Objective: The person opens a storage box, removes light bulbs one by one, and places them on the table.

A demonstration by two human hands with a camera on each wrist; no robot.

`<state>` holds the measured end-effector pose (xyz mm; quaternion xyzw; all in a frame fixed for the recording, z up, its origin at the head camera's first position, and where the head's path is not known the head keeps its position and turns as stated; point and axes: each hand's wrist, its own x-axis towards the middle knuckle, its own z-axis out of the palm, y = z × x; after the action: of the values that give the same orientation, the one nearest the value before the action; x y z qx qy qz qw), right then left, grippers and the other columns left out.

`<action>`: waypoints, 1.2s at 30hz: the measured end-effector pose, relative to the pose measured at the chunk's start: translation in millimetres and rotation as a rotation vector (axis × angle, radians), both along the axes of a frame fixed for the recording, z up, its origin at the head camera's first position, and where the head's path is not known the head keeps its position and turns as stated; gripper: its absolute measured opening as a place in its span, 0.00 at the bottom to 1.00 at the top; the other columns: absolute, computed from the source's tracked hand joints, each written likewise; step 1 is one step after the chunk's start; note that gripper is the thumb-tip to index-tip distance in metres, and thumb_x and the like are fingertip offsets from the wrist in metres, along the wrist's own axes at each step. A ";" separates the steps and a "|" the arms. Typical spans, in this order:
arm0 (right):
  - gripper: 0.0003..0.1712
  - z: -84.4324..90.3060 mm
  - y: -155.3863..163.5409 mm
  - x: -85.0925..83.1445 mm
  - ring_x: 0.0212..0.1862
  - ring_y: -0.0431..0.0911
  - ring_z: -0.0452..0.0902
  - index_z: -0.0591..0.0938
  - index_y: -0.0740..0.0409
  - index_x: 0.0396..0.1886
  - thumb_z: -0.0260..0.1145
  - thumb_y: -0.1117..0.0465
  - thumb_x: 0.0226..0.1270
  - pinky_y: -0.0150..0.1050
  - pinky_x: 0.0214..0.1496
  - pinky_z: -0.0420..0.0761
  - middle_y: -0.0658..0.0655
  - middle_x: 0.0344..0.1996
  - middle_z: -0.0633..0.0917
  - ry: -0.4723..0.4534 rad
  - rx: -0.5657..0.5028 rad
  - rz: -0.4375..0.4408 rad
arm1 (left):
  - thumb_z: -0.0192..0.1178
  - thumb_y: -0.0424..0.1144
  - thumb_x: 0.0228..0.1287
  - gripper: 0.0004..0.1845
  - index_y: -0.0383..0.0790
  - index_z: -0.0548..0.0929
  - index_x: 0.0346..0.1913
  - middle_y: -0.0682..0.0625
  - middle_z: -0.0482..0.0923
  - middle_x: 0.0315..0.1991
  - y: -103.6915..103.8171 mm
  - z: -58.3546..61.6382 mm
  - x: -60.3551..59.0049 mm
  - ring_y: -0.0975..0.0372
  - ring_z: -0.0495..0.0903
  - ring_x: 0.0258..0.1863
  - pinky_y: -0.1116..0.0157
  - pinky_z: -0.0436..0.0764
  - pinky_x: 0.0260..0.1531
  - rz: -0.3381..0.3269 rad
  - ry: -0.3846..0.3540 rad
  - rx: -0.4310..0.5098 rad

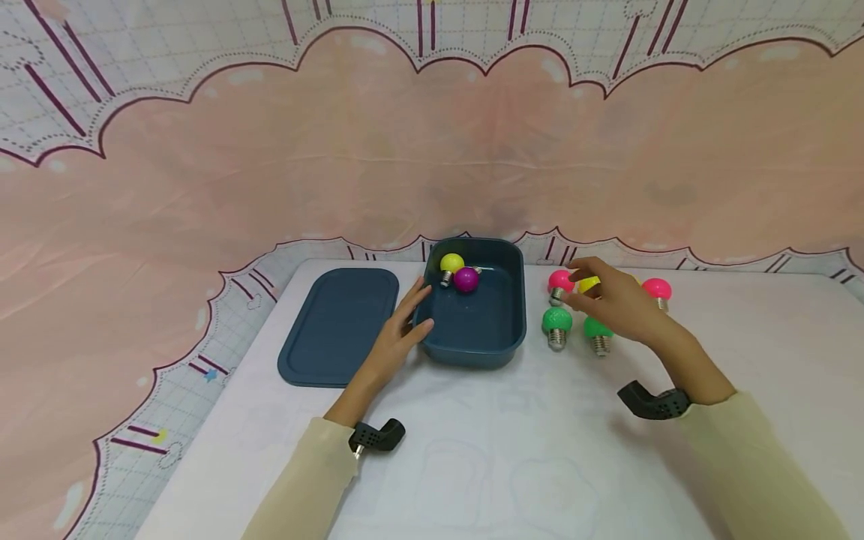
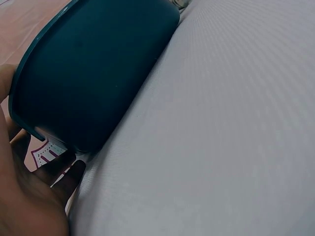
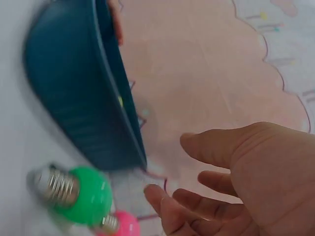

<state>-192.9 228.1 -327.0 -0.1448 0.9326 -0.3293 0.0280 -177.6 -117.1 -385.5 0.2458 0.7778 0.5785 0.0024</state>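
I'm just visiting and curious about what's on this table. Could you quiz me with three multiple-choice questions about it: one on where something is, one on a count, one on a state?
1. Where does the lid lie?
A. on the bin
B. flat on the table left of the bin
C. under the bulbs

2. How many bulbs are in the bin?
A. two
B. none
C. five

3. What is the left hand doing?
A. holding a bulb
B. lifting the lid
C. resting against the bin's side

Answers: 1 B, the lid lies beside the bin. 2 A, a yellow bulb and a purple bulb lie inside. 3 C, its straight fingers touch the bin's wall.
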 end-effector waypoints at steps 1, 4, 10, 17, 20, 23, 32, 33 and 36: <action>0.35 1.8 -4.8 -1.4 0.51 0.61 0.76 0.64 0.62 0.68 0.64 0.52 0.67 0.49 0.42 0.82 0.67 0.58 0.74 0.006 -0.011 0.004 | 0.49 0.30 0.72 0.29 0.29 0.56 0.72 0.40 0.41 0.76 -0.1 0.0 0.0 0.50 0.43 0.74 0.46 0.52 0.66 0.000 -0.001 0.000; 0.36 6.7 -19.4 -5.5 0.51 0.59 0.76 0.64 0.61 0.69 0.65 0.54 0.66 0.49 0.43 0.82 0.66 0.58 0.74 0.028 -0.037 0.027 | 0.49 0.30 0.71 0.29 0.30 0.56 0.72 0.40 0.41 0.76 0.2 -0.7 -0.2 0.49 0.43 0.74 0.45 0.52 0.66 -0.003 0.001 0.004; 0.35 10.6 -43.6 -14.6 0.50 0.56 0.77 0.64 0.60 0.68 0.66 0.58 0.66 0.49 0.45 0.81 0.65 0.58 0.74 0.058 -0.056 0.063 | 0.49 0.30 0.72 0.29 0.33 0.57 0.73 0.42 0.42 0.76 0.4 -2.1 -0.6 0.50 0.43 0.74 0.46 0.52 0.67 -0.005 -0.002 0.004; 0.33 9.8 -62.4 -23.3 0.49 0.56 0.79 0.66 0.63 0.67 0.66 0.61 0.65 0.50 0.48 0.80 0.65 0.56 0.76 0.089 -0.068 0.129 | 0.49 0.30 0.72 0.29 0.33 0.57 0.73 0.43 0.41 0.76 0.1 -2.7 -1.2 0.51 0.43 0.74 0.46 0.52 0.67 -0.007 -0.004 0.009; 0.32 9.8 -70.5 -26.7 0.50 0.55 0.78 0.66 0.63 0.67 0.66 0.61 0.65 0.50 0.48 0.80 0.65 0.56 0.75 0.090 -0.060 0.140 | 0.49 0.30 0.72 0.29 0.32 0.56 0.73 0.41 0.41 0.76 -0.4 -3.1 -1.3 0.50 0.43 0.74 0.46 0.52 0.67 -0.010 0.004 0.013; 0.33 10.3 -78.3 -29.3 0.51 0.56 0.78 0.66 0.62 0.67 0.66 0.62 0.65 0.49 0.48 0.80 0.65 0.57 0.75 0.080 -0.058 0.148 | 0.49 0.30 0.72 0.29 0.30 0.56 0.72 0.40 0.41 0.76 -0.9 -3.5 -1.3 0.50 0.43 0.74 0.46 0.52 0.66 -0.010 0.007 0.014; 0.35 10.0 -96.5 -38.0 0.53 0.56 0.77 0.65 0.60 0.69 0.67 0.63 0.64 0.48 0.47 0.81 0.64 0.58 0.74 0.068 -0.039 0.175 | 0.49 0.30 0.71 0.29 0.32 0.56 0.73 0.41 0.41 0.76 -0.6 -2.0 -0.3 0.51 0.43 0.74 0.47 0.52 0.67 -0.004 0.002 0.014; 0.35 9.5 -98.1 -39.2 0.53 0.56 0.77 0.65 0.61 0.68 0.67 0.64 0.64 0.48 0.47 0.81 0.65 0.58 0.74 0.069 -0.037 0.181 | 0.49 0.30 0.71 0.29 0.32 0.56 0.73 0.41 0.41 0.76 -0.5 -1.7 -0.2 0.51 0.43 0.74 0.47 0.52 0.67 -0.004 0.001 0.016; 0.34 7.2 -103.1 -42.8 0.53 0.58 0.77 0.66 0.62 0.67 0.68 0.65 0.63 0.48 0.47 0.81 0.67 0.59 0.73 0.068 -0.026 0.193 | 0.49 0.29 0.71 0.29 0.32 0.57 0.73 0.42 0.42 0.76 -0.2 -1.4 -0.2 0.51 0.43 0.74 0.47 0.53 0.67 -0.002 0.001 0.018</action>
<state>-235.7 125.0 -319.8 -0.2454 0.9104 -0.3322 0.0260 -177.8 -117.4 -386.9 0.2469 0.7722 0.5854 0.0005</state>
